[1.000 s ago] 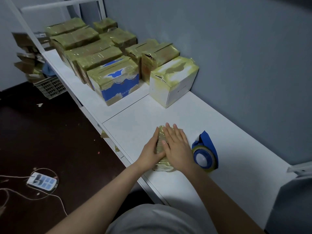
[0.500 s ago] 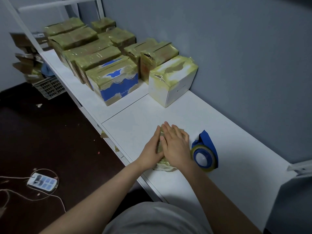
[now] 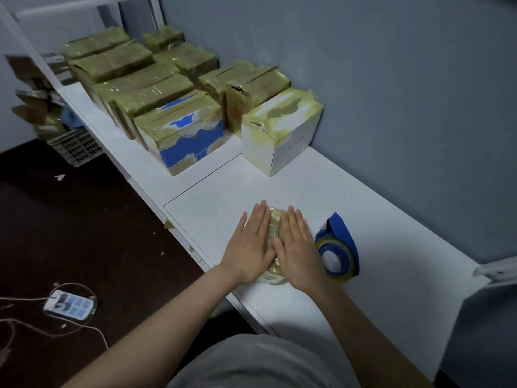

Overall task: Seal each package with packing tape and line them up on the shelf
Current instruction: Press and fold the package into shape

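Note:
A small flat package (image 3: 274, 229) wrapped in yellowish tape lies on the white shelf (image 3: 377, 208) near its front edge. My left hand (image 3: 251, 245) lies flat on the package's left side, fingers straight. My right hand (image 3: 298, 247) presses flat on its right side, so only a middle strip and the near end of the package show. A blue tape dispenser (image 3: 337, 249) with a roll of tape lies on the shelf just right of my right hand.
Several taped boxes stand in rows at the back left of the shelf, the nearest a white box (image 3: 281, 130) and a blue-and-white box (image 3: 181, 137). A grey wall runs along the right. On the dark floor lie a power strip (image 3: 70, 305) and a crate (image 3: 75, 145).
My hands were overlapped on top of the package; they have slid apart sideways and now lie flat side by side on it. The package and dispenser have stayed put.

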